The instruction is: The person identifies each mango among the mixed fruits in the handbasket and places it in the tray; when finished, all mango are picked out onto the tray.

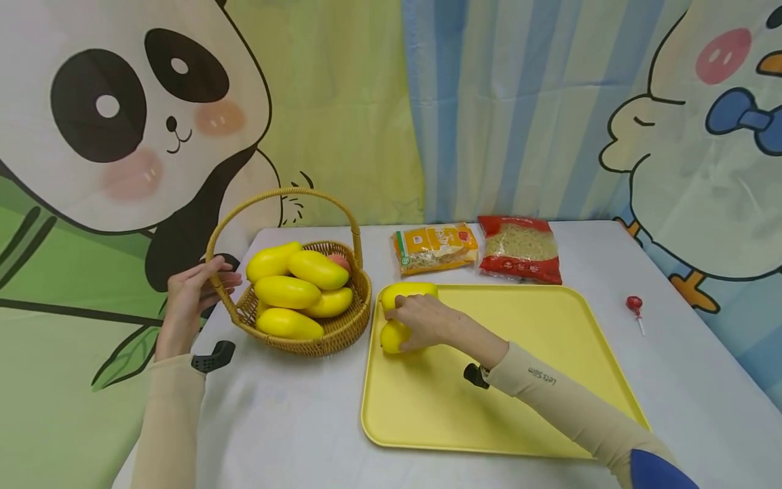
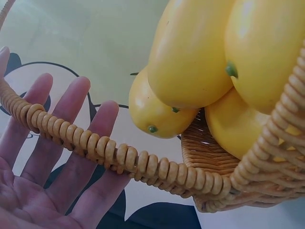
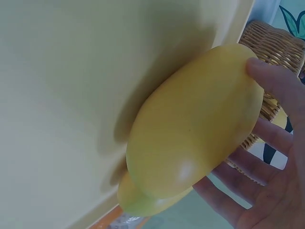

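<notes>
We see the right hand [image 1: 424,319] partly curled around a mango [image 3: 195,124], thumb against one end and fingers spread along its side; from the head view the hand hides much of this fruit. The mango is over the left edge of the yellow tray [image 1: 489,407], with a second mango [image 1: 408,292] just beyond it, itself partly covered by the hand.

Our left hand [image 1: 189,295] is loosely opened, its fingers nearly straight behind the wicker handle [image 1: 287,192] and touching it; in the left wrist view we cannot make out the thumb. The basket [image 1: 318,343] is heaped with more mangoes [image 1: 287,292], the lower ones partly buried, and a reddish thing [image 1: 339,261] shows too little to name.

Behind the tray lie an orange packet [image 1: 435,248] and a red packet [image 1: 519,248], their print too blurred to read. A lollipop [image 1: 634,303] lies to the right.
</notes>
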### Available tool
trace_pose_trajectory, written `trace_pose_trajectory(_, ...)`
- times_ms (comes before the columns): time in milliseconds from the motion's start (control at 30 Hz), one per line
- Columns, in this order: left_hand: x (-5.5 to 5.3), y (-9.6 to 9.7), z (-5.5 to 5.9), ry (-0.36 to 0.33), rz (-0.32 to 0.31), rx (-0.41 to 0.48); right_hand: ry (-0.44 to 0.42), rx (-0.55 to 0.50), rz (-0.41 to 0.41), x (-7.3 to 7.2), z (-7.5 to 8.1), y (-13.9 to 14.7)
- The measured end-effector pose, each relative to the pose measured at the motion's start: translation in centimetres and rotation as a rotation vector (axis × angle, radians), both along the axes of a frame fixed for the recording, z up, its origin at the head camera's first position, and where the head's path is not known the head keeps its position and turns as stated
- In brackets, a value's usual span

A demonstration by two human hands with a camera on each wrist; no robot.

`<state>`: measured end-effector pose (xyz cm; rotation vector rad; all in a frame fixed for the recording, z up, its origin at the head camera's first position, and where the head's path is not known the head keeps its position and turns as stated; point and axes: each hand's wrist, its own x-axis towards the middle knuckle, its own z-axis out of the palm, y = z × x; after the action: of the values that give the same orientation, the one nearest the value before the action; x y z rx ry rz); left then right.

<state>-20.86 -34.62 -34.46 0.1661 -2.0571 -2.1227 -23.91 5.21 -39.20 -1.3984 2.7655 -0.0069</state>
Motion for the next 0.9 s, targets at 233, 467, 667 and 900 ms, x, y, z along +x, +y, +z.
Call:
trace_pose_trajectory(233,0.0,0.1,0.1,-0.022,0.033,-0.036,0.004,-0.022,0.01,-0.3,0.2,0.1)
trace_pose_trajectory(467,0.0,0.2,0.1,-0.018,0.026,-0.037,-0.013,-0.071,0.028,-0.7,1.0,-0.5)
trace_pose_trajectory(667,0.0,0.0,0.2,-0.039,0.039,-0.038,-0.044,-0.194,0.067,-1.3,2.9,-3.1)
trace_pose_trajectory(900,0.0,0.1,-0.1,-0.032,0.025,-0.026,-0.061,-0.265,0.02,-3.1,4.0,-7.2)
